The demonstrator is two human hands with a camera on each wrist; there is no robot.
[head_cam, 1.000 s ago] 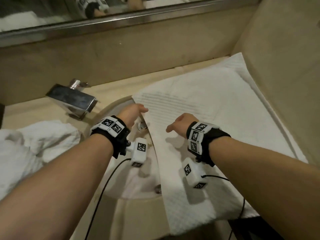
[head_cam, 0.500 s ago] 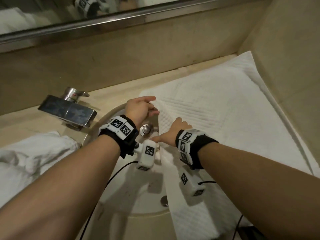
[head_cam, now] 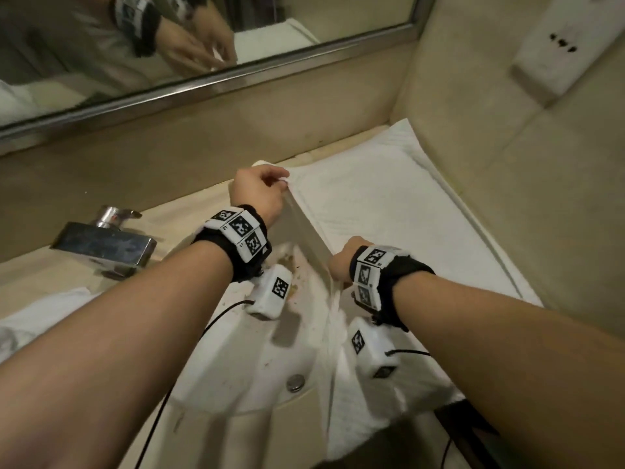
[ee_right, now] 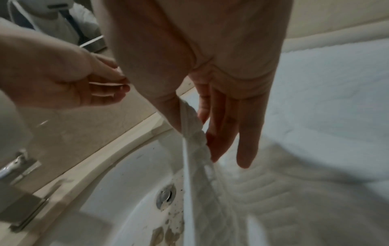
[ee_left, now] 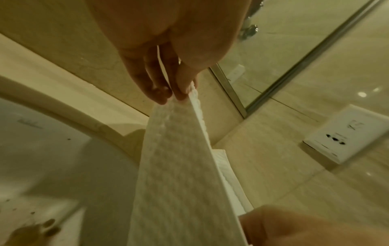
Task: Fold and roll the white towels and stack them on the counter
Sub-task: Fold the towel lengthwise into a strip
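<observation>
A white towel [head_cam: 389, 211] lies spread on the counter right of the sink, reaching the corner of the walls. Its left edge [head_cam: 306, 231] is lifted off the surface and stretched taut between my hands. My left hand [head_cam: 277, 184] pinches the far end of that edge, near the back wall; in the left wrist view the fingertips [ee_left: 179, 93] close on the textured cloth [ee_left: 179, 166]. My right hand [head_cam: 334, 269] pinches the same edge closer to me, over the basin rim. In the right wrist view its thumb and fingers [ee_right: 212, 133] hold the towel edge [ee_right: 193, 126].
The white sink basin [head_cam: 236, 350], with its drain [head_cam: 296, 382] and brown stains, lies under my wrists. A chrome faucet [head_cam: 105, 245] stands at the left. A crumpled white towel [head_cam: 40, 316] lies far left. Mirror [head_cam: 203, 45] behind, wall socket [head_cam: 561, 52] on the right wall.
Both hands took hold of the towel's left edge and raised it. My left hand moved away toward the back wall, and the edge now stretches between the hands.
</observation>
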